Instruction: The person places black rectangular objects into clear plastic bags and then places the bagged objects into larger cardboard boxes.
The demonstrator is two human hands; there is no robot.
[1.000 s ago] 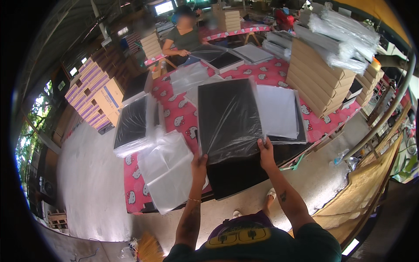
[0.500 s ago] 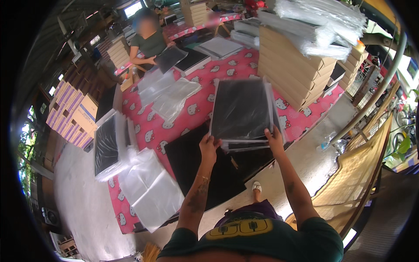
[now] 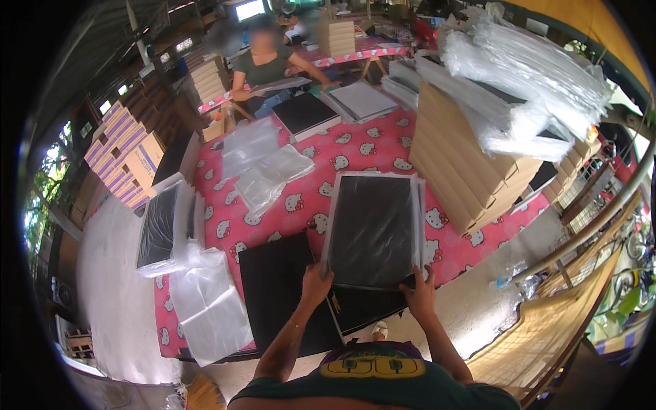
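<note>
I have both hands on one flat black board in a clear plastic sleeve [image 3: 374, 229], which lies on the bench [image 3: 307, 198] straight ahead of me. My left hand [image 3: 316, 282] pinches its near left corner, fingers curled over the edge, and my right hand [image 3: 420, 298] presses on the near right corner with the fingers fanned wider. Holding it by the two near corners keeps the floppy sleeve flat and square, I judge, and lets the board sit in line over the black sheet [image 3: 359, 311] showing beneath its near edge.

To the left of it lies a bare black board [image 3: 277, 294], touching or nearly so. Farther left, loose clear bags [image 3: 208, 311] spill over the bench edge, beside another wrapped board [image 3: 160, 225]. More empty bags [image 3: 266, 167] lie near the middle, within easy reach.

The bench wears a pink cloth with a white cartoon-cat pattern. On my right, a tall stack of brown cardboard boxes [image 3: 458, 171] carries a heap of plastic-wrapped pieces [image 3: 526, 82]. Across the bench a person [image 3: 263, 61] sits at work with boards of their own. The room is an open-sided shed, with cartons [image 3: 119, 147] stacked along the left and daylight beyond.
</note>
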